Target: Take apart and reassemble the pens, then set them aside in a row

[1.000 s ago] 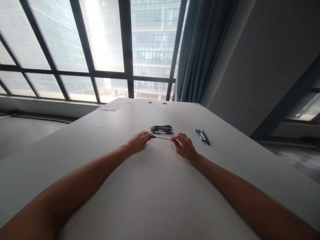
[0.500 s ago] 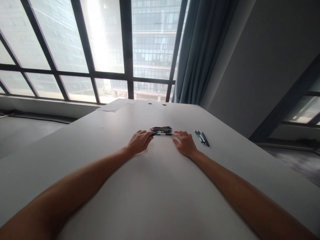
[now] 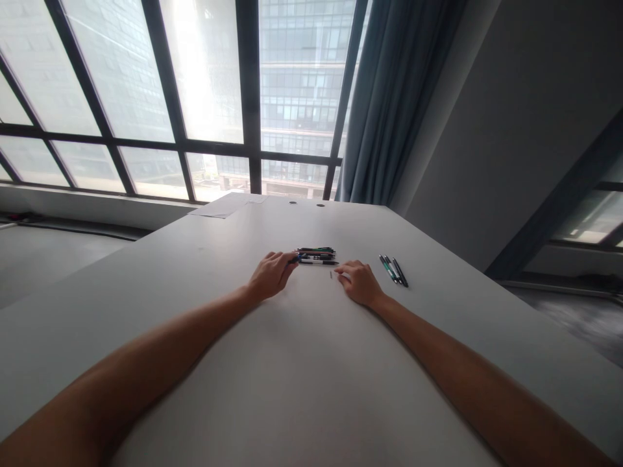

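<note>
I see the thin rod no longer spans the hands; they now work apart. The left hand (image 3: 270, 275) pinches a blue-and-dark pen (image 3: 294, 259) beside the pen row (image 3: 317, 255); the right hand (image 3: 360, 283), grip unclear, nears a tiny piece (image 3: 331, 275).

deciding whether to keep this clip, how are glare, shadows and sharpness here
Head view: glare washes out part of the window; head view: the curtain is dim; head view: a soft shadow runs along the left forearm; head view: the row of pens too soft to read print.
</note>
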The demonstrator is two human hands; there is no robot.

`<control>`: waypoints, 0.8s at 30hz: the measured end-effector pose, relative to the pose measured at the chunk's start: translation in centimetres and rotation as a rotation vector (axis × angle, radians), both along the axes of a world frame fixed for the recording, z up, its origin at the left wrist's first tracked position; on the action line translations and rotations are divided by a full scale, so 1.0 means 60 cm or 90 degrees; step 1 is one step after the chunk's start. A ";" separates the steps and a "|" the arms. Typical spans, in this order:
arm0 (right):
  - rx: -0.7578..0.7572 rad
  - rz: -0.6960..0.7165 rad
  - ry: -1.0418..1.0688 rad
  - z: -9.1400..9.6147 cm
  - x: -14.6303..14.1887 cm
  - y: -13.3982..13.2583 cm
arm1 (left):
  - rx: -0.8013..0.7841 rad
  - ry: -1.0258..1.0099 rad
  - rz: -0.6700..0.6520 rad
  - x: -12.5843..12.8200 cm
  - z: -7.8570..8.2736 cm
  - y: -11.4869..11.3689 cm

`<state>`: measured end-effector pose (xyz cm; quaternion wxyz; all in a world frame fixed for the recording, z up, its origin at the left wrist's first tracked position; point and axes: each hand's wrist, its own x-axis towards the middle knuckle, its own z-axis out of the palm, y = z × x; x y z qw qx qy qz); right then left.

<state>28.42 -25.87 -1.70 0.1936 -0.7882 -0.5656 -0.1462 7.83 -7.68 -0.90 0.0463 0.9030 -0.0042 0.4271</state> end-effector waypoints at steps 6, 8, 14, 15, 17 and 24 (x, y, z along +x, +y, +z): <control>-0.049 0.035 -0.042 0.005 -0.003 -0.001 | -0.077 -0.004 0.030 0.000 0.000 0.003; -0.072 0.089 -0.069 0.007 -0.004 -0.001 | -0.132 -0.023 0.055 0.000 0.000 0.003; -0.120 0.235 -0.085 0.013 -0.009 0.002 | -0.090 -0.003 0.043 0.001 -0.001 0.003; -0.121 0.243 -0.081 0.014 -0.010 0.002 | -0.062 0.015 0.042 0.002 -0.002 0.003; -0.118 0.247 -0.073 0.015 -0.012 0.003 | -0.012 0.057 0.040 0.004 -0.004 0.005; -0.144 0.232 -0.069 0.022 -0.021 0.001 | 0.044 0.160 0.046 0.009 -0.009 0.010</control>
